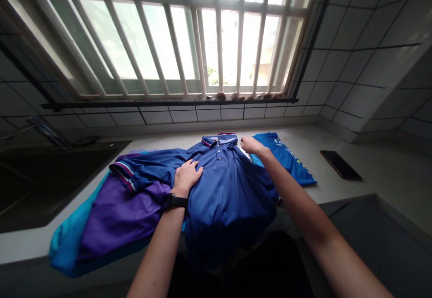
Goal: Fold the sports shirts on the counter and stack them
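1. The navy polo shirt (226,190) lies front up on the pale counter (378,165) before you, its lower part hanging over the near edge.
2. Its striped collar (219,139) points toward the window, with a short buttoned placket below; the sleeve on your left is spread out, showing red and white bands at the cuff.
3. Your left hand (187,174) rests palm down on the shirt's chest, near that sleeve — fingers extended, loosely spread, pressing on the cloth rather than clutching it. A black wristband (177,200) circles that wrist.
4. Your right hand (251,145) is just beside the collar, at the shirt's other shoulder. Its fingers are curled in; you cannot tell from here whether they pinch any fabric.
5. Under the shirt's left side lie a purple garment (124,214) and a turquoise garment (72,226), both reaching the counter's near edge.
6. Beyond your right forearm lies a bright blue garment (286,159) with printed lettering — and farther right, a dark phone (340,164).
7. A dark sink (43,176) is at far left; a barred window (189,41) stands behind, small rounded objects (221,96) along its sill.
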Tool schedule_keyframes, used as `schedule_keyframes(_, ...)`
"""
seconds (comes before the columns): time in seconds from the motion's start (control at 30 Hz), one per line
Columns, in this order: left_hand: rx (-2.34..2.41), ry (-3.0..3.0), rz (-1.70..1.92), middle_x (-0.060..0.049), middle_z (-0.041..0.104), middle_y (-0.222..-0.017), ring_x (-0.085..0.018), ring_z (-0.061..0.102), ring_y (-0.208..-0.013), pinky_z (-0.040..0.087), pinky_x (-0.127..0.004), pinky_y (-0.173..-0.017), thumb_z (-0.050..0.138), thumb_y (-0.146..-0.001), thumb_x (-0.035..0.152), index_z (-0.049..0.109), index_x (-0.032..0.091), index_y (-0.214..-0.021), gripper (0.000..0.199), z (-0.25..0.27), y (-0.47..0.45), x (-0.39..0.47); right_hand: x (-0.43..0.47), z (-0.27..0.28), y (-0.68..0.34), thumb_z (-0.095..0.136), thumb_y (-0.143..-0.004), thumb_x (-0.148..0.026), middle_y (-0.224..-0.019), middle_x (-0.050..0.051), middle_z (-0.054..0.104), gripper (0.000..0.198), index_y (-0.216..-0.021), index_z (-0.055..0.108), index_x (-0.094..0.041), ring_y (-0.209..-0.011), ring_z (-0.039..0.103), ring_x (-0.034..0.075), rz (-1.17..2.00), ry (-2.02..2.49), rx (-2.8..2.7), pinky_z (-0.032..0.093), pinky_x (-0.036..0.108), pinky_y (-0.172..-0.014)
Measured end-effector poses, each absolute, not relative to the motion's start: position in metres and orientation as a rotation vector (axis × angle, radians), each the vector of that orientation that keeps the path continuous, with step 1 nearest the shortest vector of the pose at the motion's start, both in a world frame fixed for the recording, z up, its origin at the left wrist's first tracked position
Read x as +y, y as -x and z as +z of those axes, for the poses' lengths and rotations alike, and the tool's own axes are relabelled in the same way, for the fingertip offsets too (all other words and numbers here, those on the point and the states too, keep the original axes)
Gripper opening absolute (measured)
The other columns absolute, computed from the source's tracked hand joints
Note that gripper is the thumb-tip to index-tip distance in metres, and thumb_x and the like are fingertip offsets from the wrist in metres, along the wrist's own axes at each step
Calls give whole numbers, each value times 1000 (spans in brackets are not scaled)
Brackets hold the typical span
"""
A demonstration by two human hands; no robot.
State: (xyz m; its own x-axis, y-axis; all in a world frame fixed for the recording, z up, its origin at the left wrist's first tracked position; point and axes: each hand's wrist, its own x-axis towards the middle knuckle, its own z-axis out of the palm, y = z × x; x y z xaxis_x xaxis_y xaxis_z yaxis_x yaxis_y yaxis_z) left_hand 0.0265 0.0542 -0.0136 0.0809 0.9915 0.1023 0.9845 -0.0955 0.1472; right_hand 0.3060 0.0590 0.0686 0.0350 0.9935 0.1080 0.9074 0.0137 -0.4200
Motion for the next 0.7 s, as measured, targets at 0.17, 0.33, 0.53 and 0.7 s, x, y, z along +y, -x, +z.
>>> schedule_keyframes(0.17,2091,-2259,299,-12,57,-156,-30,58,-138,46,-41,-115,46,-99,41,68,20,-139,50,-11,-28,55,14,65,-340,83,-76,-24,-81,10,74,13,-76,73,-16,-82,70,26,568,2247,-2251,50,29,-68)
schedule_keyframes(0.33,2077,-2255,309,-13,56,-156,-29,57,-139,45,-40,-116,46,-99,38,67,18,-141,51,-10,-28,53,-7,52,-337,55,-85,-8,-92,9,74,20,-89,71,-19,-91,68,23,64,2114,-2003,45,27,-74)
schedule_keyframes(0.53,2082,-2258,363,-11,59,-154,-28,58,-138,45,-39,-115,48,-98,36,70,22,-137,47,-14,-28,54,-28,63,-343,58,-82,-15,-94,7,69,17,-66,59,-21,-84,63,20,164,1758,-2139,47,27,-77)
schedule_keyframes(0.7,2090,-2249,387,-10,61,-152,-28,58,-137,46,-39,-114,49,-96,36,71,24,-135,46,-17,-28,57,-57,68,-351,69,-89,-44,-114,5,74,25,-81,76,-22,-110,68,22,1236,1172,-2340,53,30,-95)
